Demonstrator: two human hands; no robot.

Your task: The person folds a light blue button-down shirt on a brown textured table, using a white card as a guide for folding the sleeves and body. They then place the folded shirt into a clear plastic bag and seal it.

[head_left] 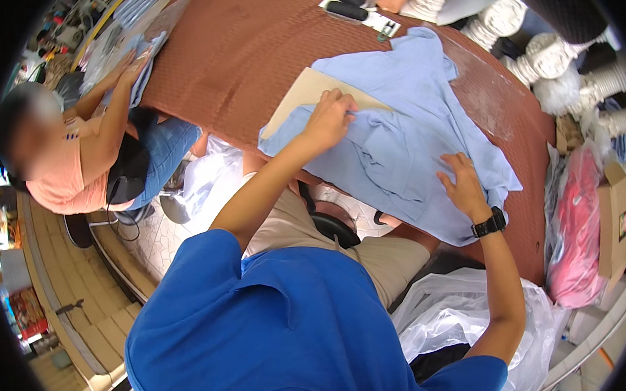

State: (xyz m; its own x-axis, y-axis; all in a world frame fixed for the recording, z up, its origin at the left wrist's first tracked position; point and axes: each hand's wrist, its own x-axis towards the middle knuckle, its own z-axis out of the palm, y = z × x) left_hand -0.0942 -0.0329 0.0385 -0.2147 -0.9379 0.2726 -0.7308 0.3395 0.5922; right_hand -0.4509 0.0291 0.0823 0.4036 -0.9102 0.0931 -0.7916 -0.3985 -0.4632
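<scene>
A light blue shirt (431, 131) lies spread, partly folded and wrinkled, over the right half of the table in front of me. Under its left part sits a flat beige card (301, 94), with its far left corner showing. My left hand (328, 119) is over the card's near side, fingers curled and pinching the shirt's fabric. Farther right, my right hand (463, 184) rests on the shirt with its fingers apart, holding nothing. A black watch is on that wrist. Part of the card is hidden beneath the cloth.
A brown quilted cover (214, 53) drapes the table. At its far edge are a black item on a white card (349, 13) and white ribbed rolls (543, 59). Plastic-wrapped pink cloth (580, 226) stands right, beside a cardboard box (614, 221). A co-worker (90, 146) handles bagged clothing at left.
</scene>
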